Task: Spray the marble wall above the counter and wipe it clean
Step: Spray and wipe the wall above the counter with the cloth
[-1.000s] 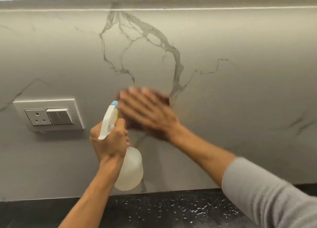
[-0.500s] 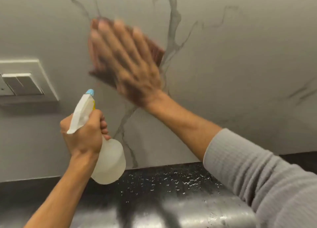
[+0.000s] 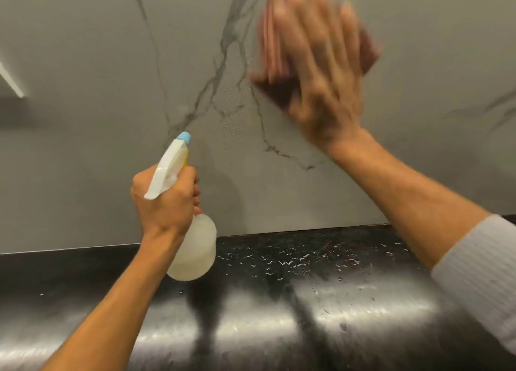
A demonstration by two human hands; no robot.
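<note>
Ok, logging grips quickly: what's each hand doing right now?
Left hand: closed around the spray bottle.
Right hand: open, flat, pressing the cloth on the marble wall.

Bare marble wall point(image 3: 83, 147) lies open left of the spray bottle point(image 3: 192, 247); the counter point(image 3: 307, 314) bounds it below.

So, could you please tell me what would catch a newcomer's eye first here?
The right hand, blurred at upper right, presses a reddish-brown cloth flat against the grey marble wall. At lower centre the left hand has a closed grip on a white spray bottle, above the droplet-speckled black counter.
</note>
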